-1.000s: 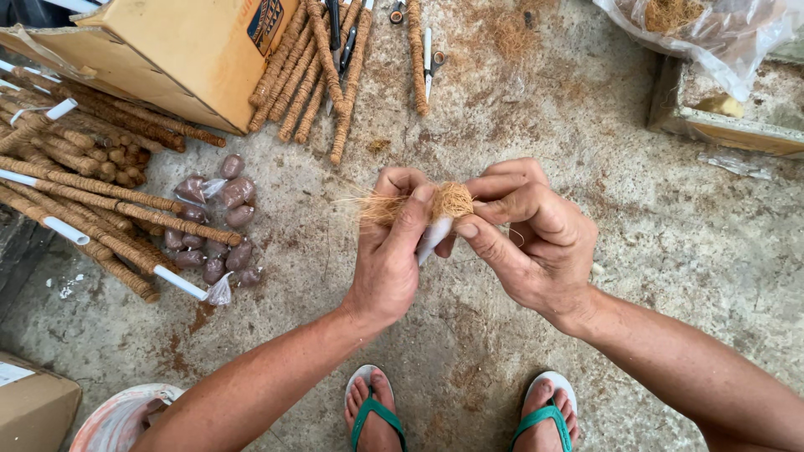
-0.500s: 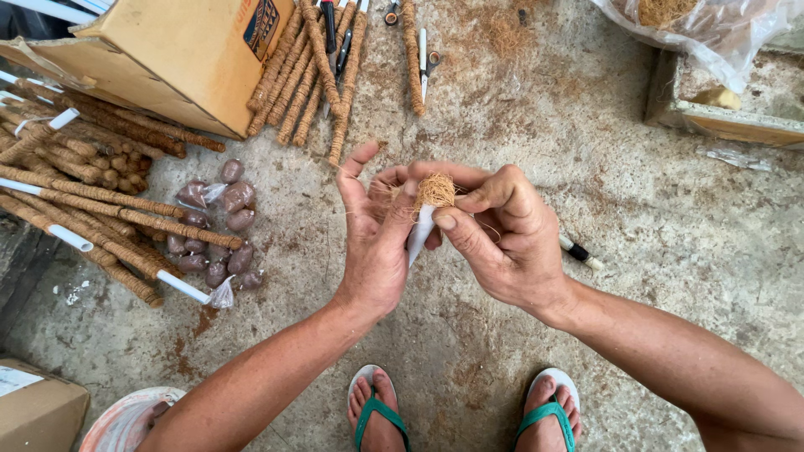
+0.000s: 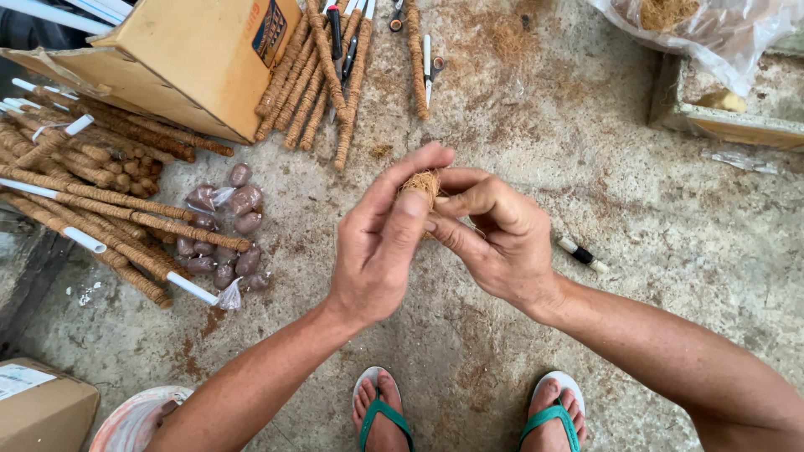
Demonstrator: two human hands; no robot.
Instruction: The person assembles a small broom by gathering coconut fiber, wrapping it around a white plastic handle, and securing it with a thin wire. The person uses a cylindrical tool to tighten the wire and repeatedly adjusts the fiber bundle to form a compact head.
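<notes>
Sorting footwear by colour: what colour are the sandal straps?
Green straps on white soles, clearest in the head view.

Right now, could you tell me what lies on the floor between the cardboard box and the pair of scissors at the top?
In the head view, a bundle of fibre-wrapped sticks lies between the cardboard box and the scissors, with dark-handled tools on top.

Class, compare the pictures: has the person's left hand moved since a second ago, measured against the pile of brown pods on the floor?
Yes. The left hand has turned and closed over the fibre tuft, its fingers sitting higher relative to the brown pods.
</notes>
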